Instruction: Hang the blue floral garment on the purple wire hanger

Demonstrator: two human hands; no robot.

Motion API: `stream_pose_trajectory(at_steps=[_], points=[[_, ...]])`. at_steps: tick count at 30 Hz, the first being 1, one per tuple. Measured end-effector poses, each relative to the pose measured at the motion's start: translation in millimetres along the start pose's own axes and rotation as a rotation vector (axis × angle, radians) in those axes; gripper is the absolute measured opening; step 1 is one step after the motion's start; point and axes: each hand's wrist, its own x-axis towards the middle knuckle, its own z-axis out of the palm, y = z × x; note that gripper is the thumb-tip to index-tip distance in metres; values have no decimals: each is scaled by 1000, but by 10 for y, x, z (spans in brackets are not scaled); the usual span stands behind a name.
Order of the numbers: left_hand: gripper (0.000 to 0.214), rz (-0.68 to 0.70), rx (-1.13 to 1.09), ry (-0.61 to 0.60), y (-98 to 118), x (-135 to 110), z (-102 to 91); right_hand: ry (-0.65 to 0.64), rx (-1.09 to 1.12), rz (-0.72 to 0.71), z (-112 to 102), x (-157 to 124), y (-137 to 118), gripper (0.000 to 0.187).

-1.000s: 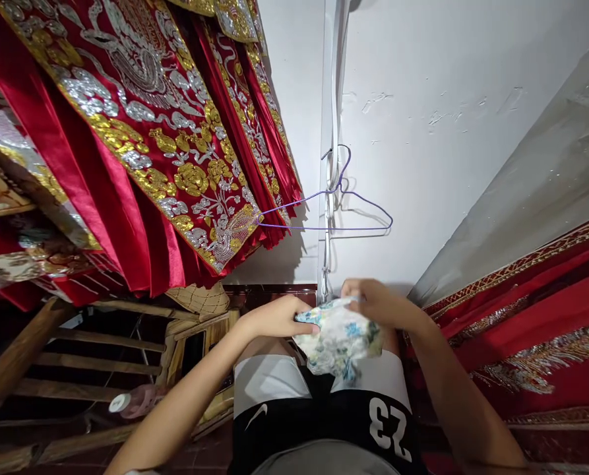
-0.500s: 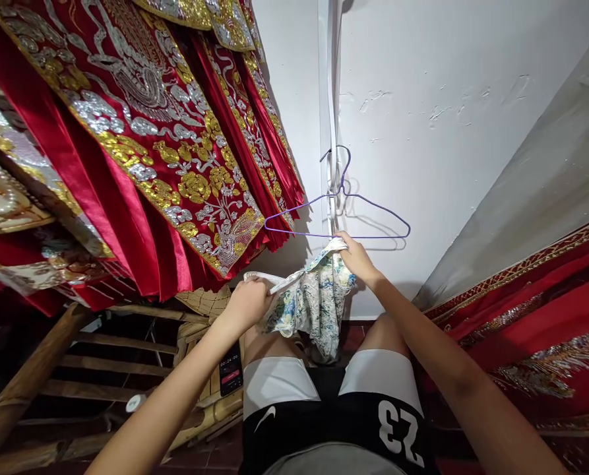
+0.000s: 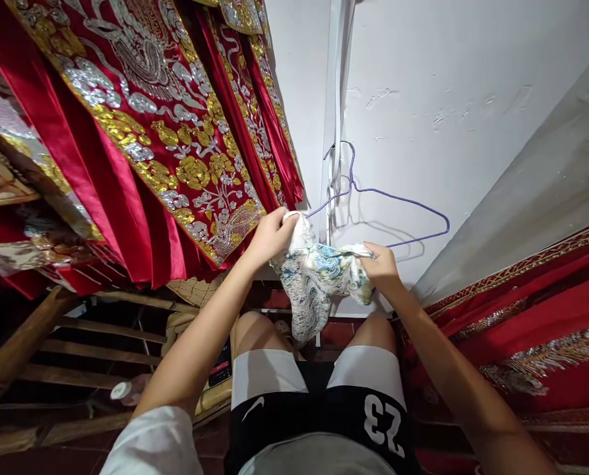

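Observation:
My left hand (image 3: 269, 234) is closed on the upper left corner of a small floral garment (image 3: 316, 277), white with blue and green print. It holds that corner right at the left end of a purple wire hanger (image 3: 403, 204). The hanger hangs tilted from a hook on the white wall, its left end hidden behind the cloth. My right hand (image 3: 380, 267) grips the garment's right edge, just below the hanger's lower bar. The rest of the cloth droops between my knees.
Red satin cloths with gold and silver embroidery (image 3: 140, 132) hang at the left, more lie at the right (image 3: 536, 330). A wooden bench (image 3: 96, 349) with a phone (image 3: 219, 366) and a bottle (image 3: 126, 389) stands at the lower left. A grey plastic sheet (image 3: 531, 191) slopes at the right.
Both hands lifted the garment from my lap up to the hanger. My left hand rose to the hanger's left end; the hanger has swung and tilted, its right end pushed further right.

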Motion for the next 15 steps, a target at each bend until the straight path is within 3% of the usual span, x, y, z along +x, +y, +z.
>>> stream_pose_trajectory(at_steps=[4, 6, 10, 12, 15], points=[[26, 92, -48, -96, 68, 80, 131, 2, -25, -22, -21, -38, 8, 14], [28, 160, -96, -128, 69, 29, 110, 72, -4, -49, -118, -17, 26, 10], [33, 149, -47, -142, 57, -70, -20, 410, -21, -12, -451, 93, 76, 84], [32, 152, -8, -148, 58, -74, -73, 429, -95, 57, -645, 170, 90, 98], [32, 143, 48, -145, 59, -52, -104, 265, -205, 165, -882, 286, 75, 73]])
